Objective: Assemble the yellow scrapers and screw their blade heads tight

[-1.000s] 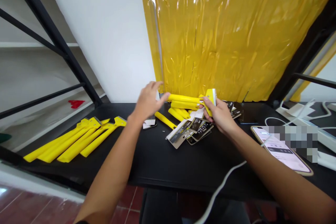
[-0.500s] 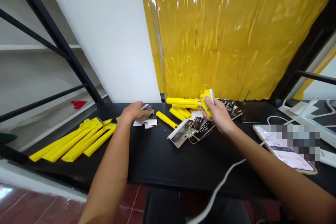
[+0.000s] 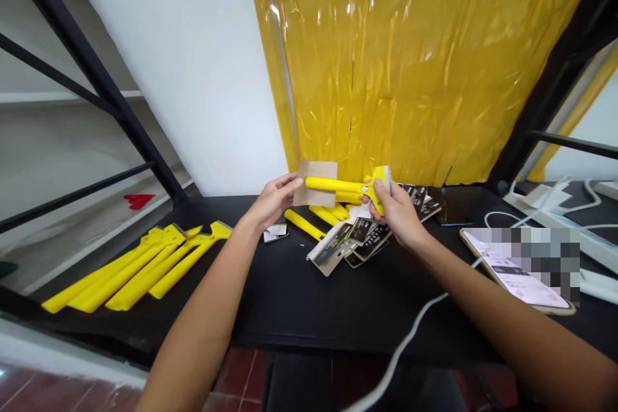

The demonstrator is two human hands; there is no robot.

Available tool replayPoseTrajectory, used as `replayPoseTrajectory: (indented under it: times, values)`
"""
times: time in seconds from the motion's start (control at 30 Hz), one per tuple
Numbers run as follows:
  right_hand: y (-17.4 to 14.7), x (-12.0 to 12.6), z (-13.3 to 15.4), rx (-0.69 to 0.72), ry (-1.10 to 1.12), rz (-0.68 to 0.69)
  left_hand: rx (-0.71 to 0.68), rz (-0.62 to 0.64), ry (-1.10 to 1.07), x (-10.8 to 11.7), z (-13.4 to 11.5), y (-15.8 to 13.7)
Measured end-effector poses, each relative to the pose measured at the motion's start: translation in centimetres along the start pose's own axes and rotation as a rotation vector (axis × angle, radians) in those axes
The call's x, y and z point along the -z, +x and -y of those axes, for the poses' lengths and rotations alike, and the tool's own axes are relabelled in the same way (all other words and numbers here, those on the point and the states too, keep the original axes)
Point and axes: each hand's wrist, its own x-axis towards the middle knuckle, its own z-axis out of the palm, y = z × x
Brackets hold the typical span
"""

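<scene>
Since the earlier frame, the left hand has moved rightward from the small cards and raises a brown card toward the right hand. Well left of the left-hand grip, at least 4 yellow scrapers lie side by side on the black table. Just below this grip are the small cards. Its thumb and fingers are clamped on the brown card's left edge. Below and right of it, 1 loose yellow handle slants toward the printed cards. Reaching left from the right-hand grip, the held scraper has its handle end in front of the brown card; whether they touch I cannot tell. Right thumb and fingers are clamped on its head. Well right of that grip lies 1 phone.
</scene>
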Motion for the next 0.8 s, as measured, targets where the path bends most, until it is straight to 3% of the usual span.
replayPoseTrajectory:
  times: [0.33, 0.43, 0.6, 0.8]
  values:
    - [0.1, 0.2, -0.1, 0.044, -0.064, 0.021, -0.082, -0.016, -0.089, -1.3, 1.1, 0.2]
    - [0.0, 0.2, 0.0, 0.016, 0.004, 0.047, -0.102, -0.091, -0.179, -1.9, 1.7, 0.3]
    - [-0.1, -0.1, 0.2, -0.021, 0.069, 0.101, 0.029, -0.085, -0.27, -2.6, 3.0, 0.4]
    - [-0.1, -0.4, -0.5, -0.055, 0.102, 0.061, 0.06, -0.044, -0.386, -3.5, 3.9, 0.3]
